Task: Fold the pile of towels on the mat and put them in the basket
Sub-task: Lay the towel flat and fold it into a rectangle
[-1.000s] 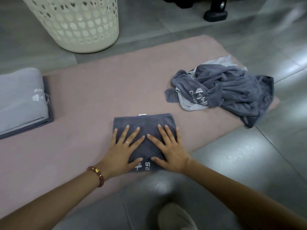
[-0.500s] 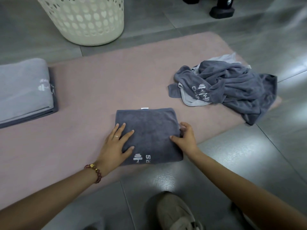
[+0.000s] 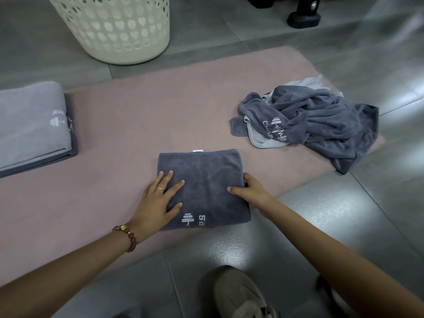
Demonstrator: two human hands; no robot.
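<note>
**Grip check before the lift**

From where I stand, the folded towel (image 3: 202, 189) lies as a dark grey square at the near edge of the pink mat (image 3: 160, 111), with its logo toward the person. The left hand (image 3: 158, 200) lies flat on the towel's left part, fingers straight and spread, pressing down. The right hand (image 3: 251, 191) pinches the right edge, thumb on top and fingers tucked under the layers. I judge that the folding of this one is done and the step in hand is picking it up.

To do that well, the left hand should slide its fingers under the opposite edge and gather all the layers, not only the top one. Lifted by one side, the soft cloth would sag and fall open. It should travel level, with both hands pressing lightly inward.

It could go on the folded stack (image 3: 32, 127) at the mat's far left, or straight into the white basket (image 3: 114, 31), which stands on the floor (image 3: 344, 214) just beyond the mat. The crumpled pile (image 3: 316, 125) at the mat's right end waits unfolded, so plenty of the task remains
</note>
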